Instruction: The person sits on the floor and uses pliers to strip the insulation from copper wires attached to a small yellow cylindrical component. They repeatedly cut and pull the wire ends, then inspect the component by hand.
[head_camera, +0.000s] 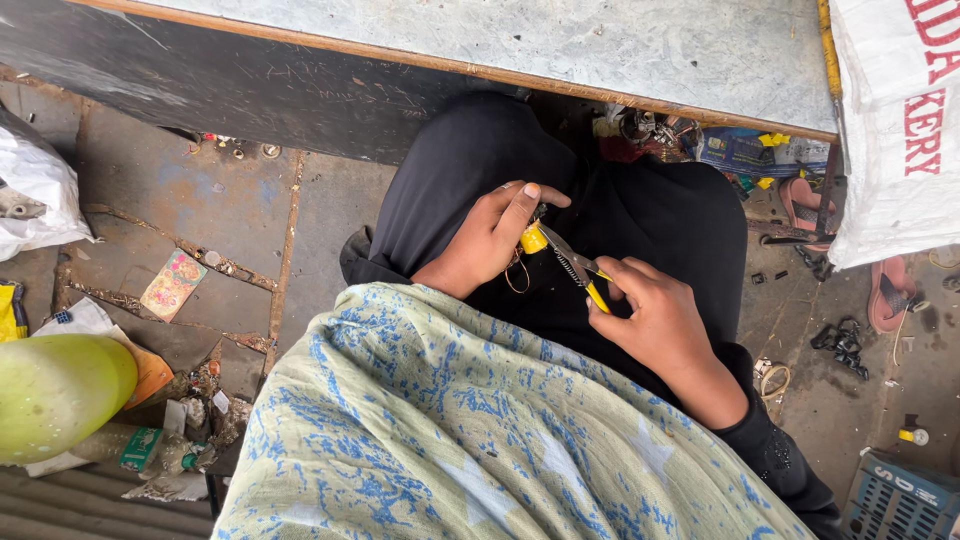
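Observation:
My left hand (493, 237) pinches a small yellow part (533, 240) over my lap, with a thin wire ring (517, 277) hanging below the fingers. My right hand (655, 320) grips yellow-handled pliers (578, 268) with a spring between the handles. The plier jaws reach up to the yellow part and touch it. Both hands rest above my black-clad knees (640, 215). A pale cloth with blue marks (470, 430) covers my upper body.
A worn workbench top (620, 45) runs along the top, its dark front panel (230, 90) beneath. A white sack (895, 120) stands right. Pink sandals (890, 290), small parts and a blue crate (900, 500) lie on the floor right. A green container (55, 390) and litter sit left.

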